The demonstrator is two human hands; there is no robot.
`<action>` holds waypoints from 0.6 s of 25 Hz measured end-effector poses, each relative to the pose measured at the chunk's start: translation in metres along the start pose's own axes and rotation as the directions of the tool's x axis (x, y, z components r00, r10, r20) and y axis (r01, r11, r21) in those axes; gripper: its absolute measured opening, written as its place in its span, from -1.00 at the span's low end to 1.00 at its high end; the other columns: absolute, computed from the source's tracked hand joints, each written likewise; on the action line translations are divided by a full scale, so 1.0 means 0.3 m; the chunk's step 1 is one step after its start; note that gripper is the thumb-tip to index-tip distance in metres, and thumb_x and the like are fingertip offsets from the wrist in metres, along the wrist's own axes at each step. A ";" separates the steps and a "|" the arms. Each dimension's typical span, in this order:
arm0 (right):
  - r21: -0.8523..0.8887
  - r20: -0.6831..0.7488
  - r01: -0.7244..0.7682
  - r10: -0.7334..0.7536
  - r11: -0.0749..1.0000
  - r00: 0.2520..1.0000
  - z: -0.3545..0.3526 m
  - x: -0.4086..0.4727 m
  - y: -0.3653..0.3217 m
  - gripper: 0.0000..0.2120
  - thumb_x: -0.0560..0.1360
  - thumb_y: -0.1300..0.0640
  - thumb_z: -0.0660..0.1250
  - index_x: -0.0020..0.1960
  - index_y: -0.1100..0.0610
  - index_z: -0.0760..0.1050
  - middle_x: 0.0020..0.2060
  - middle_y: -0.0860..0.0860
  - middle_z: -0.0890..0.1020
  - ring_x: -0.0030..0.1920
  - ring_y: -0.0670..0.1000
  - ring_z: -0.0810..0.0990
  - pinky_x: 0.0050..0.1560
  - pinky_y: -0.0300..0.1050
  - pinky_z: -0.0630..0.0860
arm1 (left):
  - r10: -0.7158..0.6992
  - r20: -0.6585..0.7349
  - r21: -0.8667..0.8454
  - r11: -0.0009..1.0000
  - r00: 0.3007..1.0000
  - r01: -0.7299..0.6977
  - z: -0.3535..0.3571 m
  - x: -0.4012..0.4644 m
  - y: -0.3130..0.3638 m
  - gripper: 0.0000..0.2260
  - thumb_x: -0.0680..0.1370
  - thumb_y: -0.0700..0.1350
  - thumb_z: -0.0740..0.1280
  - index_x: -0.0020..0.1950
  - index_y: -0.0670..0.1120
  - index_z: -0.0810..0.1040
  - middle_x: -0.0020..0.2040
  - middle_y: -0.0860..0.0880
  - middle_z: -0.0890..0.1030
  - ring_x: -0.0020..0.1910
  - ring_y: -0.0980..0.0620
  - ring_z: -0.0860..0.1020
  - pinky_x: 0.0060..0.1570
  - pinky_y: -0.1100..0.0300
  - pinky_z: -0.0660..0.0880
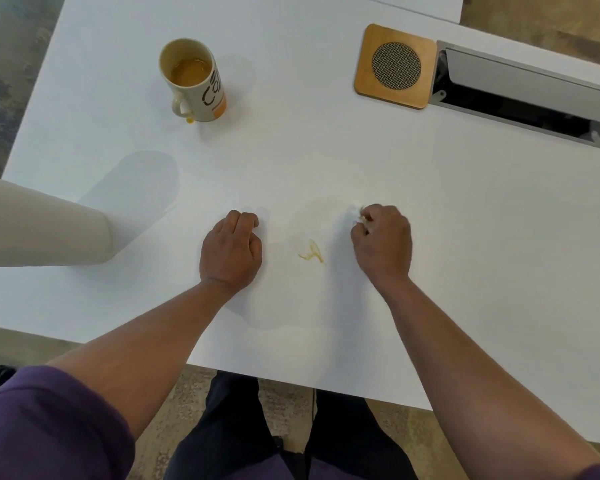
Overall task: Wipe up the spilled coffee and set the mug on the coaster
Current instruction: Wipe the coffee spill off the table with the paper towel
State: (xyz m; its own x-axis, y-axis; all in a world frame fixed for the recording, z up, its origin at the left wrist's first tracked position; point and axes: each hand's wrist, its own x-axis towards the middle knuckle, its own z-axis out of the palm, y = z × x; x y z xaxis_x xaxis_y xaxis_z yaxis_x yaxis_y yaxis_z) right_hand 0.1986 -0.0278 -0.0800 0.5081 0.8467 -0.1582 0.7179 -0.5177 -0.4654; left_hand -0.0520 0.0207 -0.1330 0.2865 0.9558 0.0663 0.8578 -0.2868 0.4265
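Wiping stage: your right hand (pixel 381 242) pinches a small crumpled tissue (pixel 355 213) just beside the coffee smear (pixel 311 252); mug and coaster stand untouched.

Your right fingers are curled tight round the tissue, of which only a stained corner shows; your left hand (pixel 231 249) rests on the worktop (pixel 465 220) with fingers curled, holding nothing. The smear lies between your hands. The mug (pixel 194 79), upright and part full, stands at far left with a drip (pixel 189 120) at its base, well apart from the wooden coaster (pixel 395 66) at far right. Risks: so small a tissue may spread the smear instead of lifting it; the drip may be overlooked; a hasty carry may slop the coffee again.
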 end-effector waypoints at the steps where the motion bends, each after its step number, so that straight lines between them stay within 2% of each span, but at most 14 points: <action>1: -0.015 -0.035 0.007 -0.007 1.000 0.999 -0.013 0.031 0.010 -0.80 0.48 0.23 0.32 0.08 0.16 0.62 0.05 0.13 0.63 0.05 0.23 0.54 -0.01 0.01 0.50 | 0.000 0.000 0.000 1.000 1.000 0.000 0.000 0.000 0.000 -0.82 0.44 -0.28 0.25 0.02 -0.16 0.51 -0.12 -0.11 0.53 -0.26 -0.17 0.49 -0.29 0.13 0.28; 3: -0.045 -0.050 0.024 -0.026 0.999 0.998 -0.028 0.089 0.025 -0.77 0.51 0.27 0.27 0.11 0.17 0.61 0.10 0.11 0.64 0.09 0.23 0.53 -0.02 -0.03 0.45 | -0.004 0.005 -0.002 1.000 1.000 0.004 0.001 0.000 0.000 -0.82 0.45 -0.28 0.25 0.02 -0.15 0.51 -0.12 -0.11 0.53 -0.26 -0.18 0.49 -0.30 0.12 0.30; 6: -0.085 0.028 0.083 -0.081 0.993 0.996 -0.023 0.128 0.027 -0.75 0.57 0.25 0.24 0.18 0.14 0.61 0.10 0.10 0.66 0.11 0.23 0.54 -0.06 -0.08 0.38 | -0.013 0.012 -0.007 1.000 1.000 0.013 0.000 0.001 0.001 -0.82 0.45 -0.28 0.26 0.02 -0.15 0.51 -0.11 -0.10 0.53 -0.25 -0.18 0.50 -0.30 0.11 0.32; 12: -0.089 0.140 0.283 -0.269 0.955 0.953 0.026 0.105 -0.058 -0.64 0.57 0.30 0.24 0.30 0.09 0.61 0.15 0.10 0.66 0.12 0.27 0.55 0.03 0.07 0.54 | -0.005 0.005 -0.014 1.000 1.000 0.005 -0.004 0.000 0.006 -0.82 0.45 -0.29 0.27 0.03 -0.16 0.52 -0.11 -0.11 0.54 -0.24 -0.19 0.50 -0.30 0.09 0.36; 15: -0.052 0.222 0.403 -0.383 0.914 0.897 0.068 0.073 -0.134 -0.64 0.57 0.28 0.23 0.23 0.01 0.66 0.12 0.00 0.66 0.11 0.17 0.53 -0.05 0.00 0.53 | -0.008 0.005 -0.015 1.000 1.000 0.008 -0.005 -0.001 0.007 -0.82 0.45 -0.30 0.28 0.03 -0.15 0.52 -0.10 -0.11 0.54 -0.23 -0.18 0.51 -0.29 0.09 0.36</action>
State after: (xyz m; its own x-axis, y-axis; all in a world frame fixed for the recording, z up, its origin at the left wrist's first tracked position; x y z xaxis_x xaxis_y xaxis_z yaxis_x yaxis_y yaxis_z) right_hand 0.1712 0.0140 -0.0824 0.0751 0.9848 -0.1566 0.8856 -0.1380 -0.4435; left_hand -0.0510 0.0199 -0.1308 0.2820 0.9576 0.0590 0.8535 -0.2785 0.4404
